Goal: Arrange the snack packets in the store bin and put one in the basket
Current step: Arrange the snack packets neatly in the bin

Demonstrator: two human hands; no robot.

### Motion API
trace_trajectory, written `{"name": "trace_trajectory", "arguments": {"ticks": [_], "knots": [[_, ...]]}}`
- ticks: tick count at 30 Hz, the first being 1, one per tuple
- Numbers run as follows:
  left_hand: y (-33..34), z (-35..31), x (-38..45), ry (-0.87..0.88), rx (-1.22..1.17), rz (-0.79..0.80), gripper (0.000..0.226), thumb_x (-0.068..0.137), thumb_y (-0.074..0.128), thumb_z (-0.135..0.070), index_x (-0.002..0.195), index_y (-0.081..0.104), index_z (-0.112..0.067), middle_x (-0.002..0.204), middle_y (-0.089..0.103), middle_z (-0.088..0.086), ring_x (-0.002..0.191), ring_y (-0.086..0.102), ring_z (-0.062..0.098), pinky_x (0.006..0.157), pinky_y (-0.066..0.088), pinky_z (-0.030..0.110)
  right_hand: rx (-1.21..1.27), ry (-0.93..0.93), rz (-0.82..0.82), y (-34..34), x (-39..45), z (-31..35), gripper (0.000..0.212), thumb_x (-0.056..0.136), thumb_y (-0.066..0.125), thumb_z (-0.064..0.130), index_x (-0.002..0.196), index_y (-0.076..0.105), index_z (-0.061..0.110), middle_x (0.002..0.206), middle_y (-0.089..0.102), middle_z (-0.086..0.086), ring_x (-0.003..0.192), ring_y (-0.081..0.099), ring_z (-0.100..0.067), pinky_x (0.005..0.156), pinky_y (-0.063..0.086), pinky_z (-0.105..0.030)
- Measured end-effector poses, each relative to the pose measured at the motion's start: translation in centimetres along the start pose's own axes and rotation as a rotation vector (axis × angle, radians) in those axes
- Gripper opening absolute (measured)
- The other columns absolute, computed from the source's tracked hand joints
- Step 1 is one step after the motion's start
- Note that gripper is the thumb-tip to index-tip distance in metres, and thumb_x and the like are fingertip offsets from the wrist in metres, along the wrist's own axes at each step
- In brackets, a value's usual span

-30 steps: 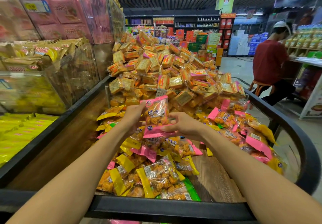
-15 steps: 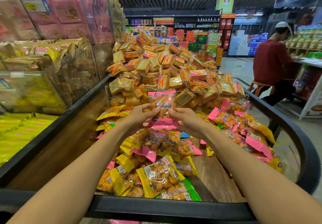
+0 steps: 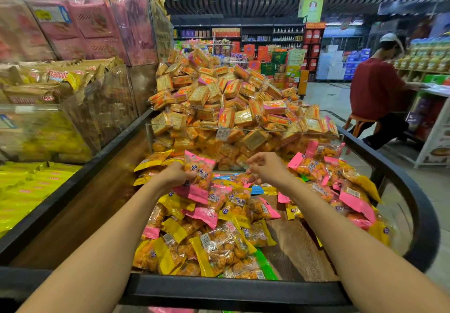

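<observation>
Many snack packets (image 3: 219, 234) cover the wooden bin floor (image 3: 292, 244); left hand (image 3: 175, 173) grips 1 pink packet (image 3: 198, 173), right hand (image 3: 265, 166) empty.

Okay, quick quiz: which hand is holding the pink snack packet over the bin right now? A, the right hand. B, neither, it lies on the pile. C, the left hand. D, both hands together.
C: the left hand grips the pink snack packet by its side, while the right hand hovers apart from it, fingers loosely curled and holding nothing.

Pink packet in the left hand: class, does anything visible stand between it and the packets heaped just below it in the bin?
Nothing visible does. The left hand grips the pink packet directly above the heap; the right hand is beside it.
</observation>
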State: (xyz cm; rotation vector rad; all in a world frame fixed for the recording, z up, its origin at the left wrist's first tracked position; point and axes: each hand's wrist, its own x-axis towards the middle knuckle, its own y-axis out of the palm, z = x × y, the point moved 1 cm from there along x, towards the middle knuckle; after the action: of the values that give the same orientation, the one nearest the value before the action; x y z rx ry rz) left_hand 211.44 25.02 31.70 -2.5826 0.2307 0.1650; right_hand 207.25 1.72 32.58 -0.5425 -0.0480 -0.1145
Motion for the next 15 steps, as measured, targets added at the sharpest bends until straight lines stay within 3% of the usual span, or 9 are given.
{"name": "trace_trajectory", "arguments": {"ticks": [3, 5, 7, 11, 13, 15], "knots": [[0.0, 0.1, 0.5, 0.027, 0.258, -0.095, 0.018, 0.091, 0.063, -0.024, 0.091, 0.057, -0.007, 0.087, 0.057, 0.012, 0.077, 0.055, 0.023, 0.066, 0.039, 0.029, -0.064, -0.046, -0.061, -0.4, -0.6, 0.2, 0.015, 0.092, 0.055, 0.001, 0.105, 0.059, 0.009, 0.101, 0.066, -0.013, 0.069, 0.069, -0.019, 0.067, 0.059, -0.035], [0.2, 0.3, 0.4, 0.046, 0.489, -0.201, 0.043, 0.088, 0.065, -0.032, 0.117, 0.053, -0.002, 0.113, 0.059, 0.016, 0.104, 0.057, 0.03, 0.08, 0.043, 0.034, -0.072, -0.052, -0.112, -1.0, -0.9, 0.2, 0.019, 0.092, 0.057, 0.003, 0.11, 0.06, 0.007, 0.105, 0.065, -0.012, 0.073, 0.07, -0.022, 0.075, 0.058, -0.039], [0.7, 0.3, 0.1, 0.071, 0.58, -0.233, 0.05, 0.09, 0.062, -0.035, 0.125, 0.048, -0.002, 0.126, 0.055, 0.017, 0.114, 0.053, 0.031, 0.091, 0.043, 0.037, -0.059, -0.042, -0.163, -1.8, -0.9, 0.1, 0.02, 0.092, 0.057, 0.002, 0.111, 0.061, 0.006, 0.108, 0.065, -0.012, 0.076, 0.071, -0.024, 0.072, 0.057, -0.036], [1.4, 0.5, -0.1, 0.074, 0.629, -0.244, 0.031, 0.093, 0.057, -0.032, 0.103, 0.058, -0.003, 0.11, 0.062, 0.015, 0.102, 0.057, 0.029, 0.081, 0.045, 0.035, -0.259, -0.067, -0.13, -4.6, -0.8, -0.6, 0.023, 0.092, 0.058, 0.005, 0.114, 0.063, 0.005, 0.116, 0.063, -0.01, 0.084, 0.065, -0.02, 0.056, 0.051, -0.019], [1.6, 0.6, -0.2, 0.067, 0.637, -0.232, 0.027, 0.09, 0.059, -0.03, 0.091, 0.06, -0.003, 0.092, 0.061, 0.013, 0.096, 0.061, 0.03, 0.07, 0.044, 0.033, -0.417, -0.062, -0.113, -7.1, -1.0, -1.4, 0.024, 0.092, 0.058, 0.009, 0.115, 0.064, 0.007, 0.116, 0.063, -0.008, 0.085, 0.06, -0.015, 0.06, 0.045, -0.016], [1.9, 0.6, -0.1, 0.046, 0.659, -0.219, 0.028, 0.088, 0.061, -0.03, 0.075, 0.058, -0.005, 0.083, 0.062, 0.014, 0.088, 0.062, 0.03, 0.068, 0.047, 0.035, -0.517, -0.033, -0.154, -10.4, -1.7, -2.8, 0.021, 0.092, 0.058, 0.01, 0.112, 0.065, 0.008, 0.113, 0.065, -0.008, 0.087, 0.058, -0.015, 0.068, 0.043, -0.021]]}}
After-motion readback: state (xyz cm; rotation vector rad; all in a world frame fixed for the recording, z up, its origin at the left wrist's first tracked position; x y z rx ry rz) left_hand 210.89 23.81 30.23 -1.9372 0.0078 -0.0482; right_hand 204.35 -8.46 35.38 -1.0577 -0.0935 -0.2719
